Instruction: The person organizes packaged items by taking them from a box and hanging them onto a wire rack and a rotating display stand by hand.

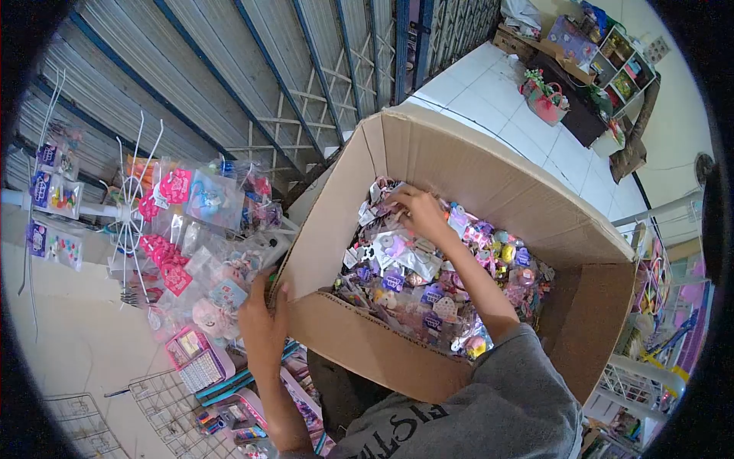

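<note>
A large open cardboard box fills the middle of the view, tilted in the picture. Many small plastic packets of accessories lie heaped in it, several with purple header cards. My left hand is closed over the box's left edge, with the thumb on the inner side. Inside the box, my right hand reaches to the far left part of the heap. Its fingers are bent down among the packets, and what they pinch is too small to make out.
Left of the box, a wire display rack carries hanging packets. A pink toy set lies below it. Behind stands a folding metal gate. White floor tiles lead to a flower basket; more racked goods stand at right.
</note>
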Demonstrator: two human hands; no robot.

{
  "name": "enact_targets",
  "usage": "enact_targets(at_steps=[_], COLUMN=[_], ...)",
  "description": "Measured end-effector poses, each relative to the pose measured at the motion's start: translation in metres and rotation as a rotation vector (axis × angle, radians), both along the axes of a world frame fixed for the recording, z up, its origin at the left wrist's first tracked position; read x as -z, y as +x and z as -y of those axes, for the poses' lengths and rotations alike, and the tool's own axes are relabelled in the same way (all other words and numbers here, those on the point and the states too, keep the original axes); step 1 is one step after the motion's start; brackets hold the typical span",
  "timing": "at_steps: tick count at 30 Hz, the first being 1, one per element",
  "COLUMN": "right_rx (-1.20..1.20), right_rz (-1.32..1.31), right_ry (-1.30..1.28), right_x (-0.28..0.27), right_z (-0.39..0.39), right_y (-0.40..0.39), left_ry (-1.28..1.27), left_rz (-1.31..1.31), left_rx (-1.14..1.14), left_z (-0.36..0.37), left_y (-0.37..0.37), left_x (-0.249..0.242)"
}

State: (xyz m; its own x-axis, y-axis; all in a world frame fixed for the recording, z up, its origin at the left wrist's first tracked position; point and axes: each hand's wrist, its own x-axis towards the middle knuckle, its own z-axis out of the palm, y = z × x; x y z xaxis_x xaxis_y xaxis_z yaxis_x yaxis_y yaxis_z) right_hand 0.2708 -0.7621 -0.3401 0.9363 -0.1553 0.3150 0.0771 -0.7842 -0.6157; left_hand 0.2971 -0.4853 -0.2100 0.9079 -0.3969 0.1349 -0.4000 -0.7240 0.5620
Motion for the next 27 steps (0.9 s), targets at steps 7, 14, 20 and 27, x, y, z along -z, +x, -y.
enact_targets(at_steps=[7,14,20,27], right_rx=[-0.132,-0.136,0.008,-0.109], right_rz=[-0.282,-0.053,0.026,0.058], right_ry=[-0.466,-0.485,0.206,0.318], right_x=[0.03,0.02,-0.081,-0.178], right_z=[-0.032,-0.018,0.002,-0.001], right_y=[0.021,0.008,-0.024,-0.056], left_ry=[-0.146,-0.326,-0.316,-0.467], left_rz=[0.282,0.2,-0.036,-0.086], left_rx=[-0.042,0.127,0.462,0.598], left_z=[0.007,0.028,0.068,0.125], left_y=[-0.001,-0.008,0.006,0.005], left_x=[-0.006,-0.016,-0.02,-0.038])
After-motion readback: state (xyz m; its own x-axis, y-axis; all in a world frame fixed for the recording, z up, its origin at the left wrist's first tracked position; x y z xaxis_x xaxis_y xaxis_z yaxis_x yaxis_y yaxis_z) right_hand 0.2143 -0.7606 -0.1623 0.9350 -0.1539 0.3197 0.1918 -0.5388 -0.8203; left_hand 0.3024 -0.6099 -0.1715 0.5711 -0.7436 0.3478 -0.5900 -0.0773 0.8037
